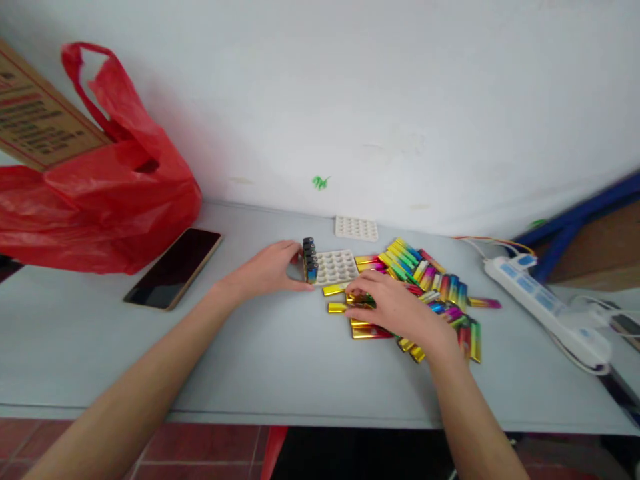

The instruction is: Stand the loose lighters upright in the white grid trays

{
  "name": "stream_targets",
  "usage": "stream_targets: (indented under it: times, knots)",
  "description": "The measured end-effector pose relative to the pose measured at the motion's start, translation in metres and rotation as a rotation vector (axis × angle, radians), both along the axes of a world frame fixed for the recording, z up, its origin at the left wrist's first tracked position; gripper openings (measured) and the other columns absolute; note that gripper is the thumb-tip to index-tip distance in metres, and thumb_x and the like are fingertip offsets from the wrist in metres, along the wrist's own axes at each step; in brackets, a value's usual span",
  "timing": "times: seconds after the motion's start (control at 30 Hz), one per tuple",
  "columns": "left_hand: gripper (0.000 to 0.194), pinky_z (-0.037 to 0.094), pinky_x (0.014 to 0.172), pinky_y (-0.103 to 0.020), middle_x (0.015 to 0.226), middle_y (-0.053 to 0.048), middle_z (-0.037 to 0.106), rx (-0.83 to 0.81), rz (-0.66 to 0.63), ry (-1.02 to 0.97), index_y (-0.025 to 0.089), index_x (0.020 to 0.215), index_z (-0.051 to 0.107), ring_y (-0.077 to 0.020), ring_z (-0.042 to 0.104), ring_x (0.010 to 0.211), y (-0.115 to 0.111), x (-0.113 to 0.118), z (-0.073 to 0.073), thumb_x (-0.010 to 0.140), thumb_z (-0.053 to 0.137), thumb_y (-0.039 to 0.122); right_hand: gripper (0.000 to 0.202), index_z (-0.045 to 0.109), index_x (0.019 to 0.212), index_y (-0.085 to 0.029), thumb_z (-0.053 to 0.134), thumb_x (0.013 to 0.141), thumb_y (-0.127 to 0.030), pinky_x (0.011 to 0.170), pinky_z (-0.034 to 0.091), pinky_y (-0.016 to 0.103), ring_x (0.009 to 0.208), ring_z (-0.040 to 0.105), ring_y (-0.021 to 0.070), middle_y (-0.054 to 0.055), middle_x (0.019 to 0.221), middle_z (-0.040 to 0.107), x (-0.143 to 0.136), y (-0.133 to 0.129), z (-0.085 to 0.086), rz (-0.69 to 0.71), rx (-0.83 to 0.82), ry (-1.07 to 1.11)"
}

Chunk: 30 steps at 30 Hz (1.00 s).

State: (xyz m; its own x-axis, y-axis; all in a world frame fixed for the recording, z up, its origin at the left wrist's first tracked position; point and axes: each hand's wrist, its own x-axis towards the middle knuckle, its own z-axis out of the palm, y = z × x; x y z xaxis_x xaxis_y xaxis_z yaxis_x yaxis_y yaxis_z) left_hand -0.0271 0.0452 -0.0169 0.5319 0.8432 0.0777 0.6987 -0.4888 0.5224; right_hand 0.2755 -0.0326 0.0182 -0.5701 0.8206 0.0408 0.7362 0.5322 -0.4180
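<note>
A white tray [339, 267] with a grid of round hollows lies mid-table. Along its left end stands a row of several slim sticks [311, 257] with black tops. My left hand [273, 269] curls around that end, thumb at the near corner and fingers behind the row, steadying the tray. My right hand [393, 303] is over the left part of a loose pile of shiny sticks [445, 290] in gold, red, blue and green. Its thumb and fingers are bent around a gold stick [357, 298], partly hidden by the fingers.
A second white tray [356, 228] lies by the wall. Left are a dark phone [174, 268] and a red plastic bag [120, 200] with a cardboard box [45, 113]. On the right, a white power strip [547, 310] with cables lies near a blue metal frame [570, 233].
</note>
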Motion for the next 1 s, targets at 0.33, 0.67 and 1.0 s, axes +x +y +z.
stream_targets:
  times: [0.33,0.67,1.0]
  knots:
    - [0.05,0.057,0.089,-0.042,0.1,-0.007,0.073,0.036,-0.024,0.016,0.022,0.095,0.066,-0.0297,0.07,0.093,0.004,-0.002,0.0,0.08,0.079,0.068,0.02,0.081,0.118,-0.022,0.085,0.099,-0.02,0.108,0.057,0.043,0.116,0.074,0.0281,0.01,0.12,0.076,-0.015,0.001,-0.01,0.121,0.079,-0.01]
    - [0.054,0.059,0.093,-0.044,0.11,-0.012,0.076,-0.044,-0.046,0.038,0.021,0.11,0.072,-0.0333,0.072,0.1,0.004,-0.005,0.005,0.086,0.074,0.07,0.022,0.074,0.131,-0.021,0.062,0.114,-0.029,0.097,0.058,0.034,0.105,0.077,0.0223,0.008,0.121,0.083,-0.016,0.004,-0.009,0.023,-0.057,0.405]
    - [0.048,0.058,0.089,-0.042,0.105,-0.011,0.075,0.017,-0.07,0.03,0.02,0.105,0.07,-0.0318,0.071,0.095,0.001,-0.006,0.003,0.085,0.077,0.064,0.046,0.073,0.085,-0.021,0.076,0.097,-0.065,0.062,0.039,0.029,0.066,0.051,0.016,-0.003,0.07,0.057,-0.017,0.022,-0.025,-0.355,-0.125,0.787]
